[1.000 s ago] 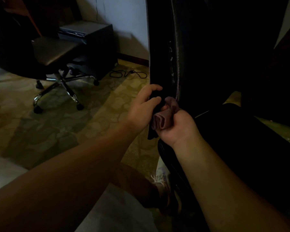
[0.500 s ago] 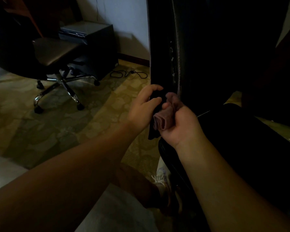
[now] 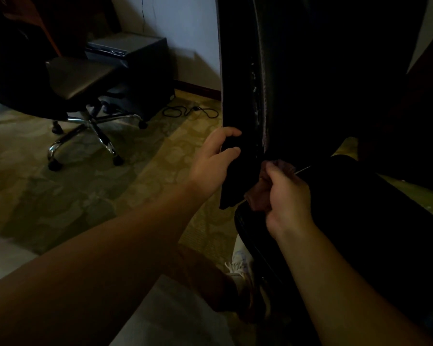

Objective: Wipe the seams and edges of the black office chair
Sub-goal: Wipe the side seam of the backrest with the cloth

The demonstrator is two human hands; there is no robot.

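The black office chair (image 3: 310, 96) fills the right of the head view, its backrest upright with a worn, flaking side seam (image 3: 256, 116) and its seat (image 3: 360, 221) below. My left hand (image 3: 211, 166) grips the lower side edge of the backrest, fingers curled round it. My right hand (image 3: 285, 196) holds a bunched pinkish cloth (image 3: 258, 196) and presses it where the backrest meets the seat, just below the seam's lower end.
A second office chair (image 3: 78, 81) on a chrome star base stands at the left. Behind it is a dark cabinet (image 3: 140, 66) by the wall, with a black cable (image 3: 190, 111) on the patterned carpet. My knee and white shoe (image 3: 240, 268) are below the seat.
My right hand with the cloth has moved down and slightly right, from the seam beside my left hand to the joint of backrest and seat. My left hand has kept its grip.
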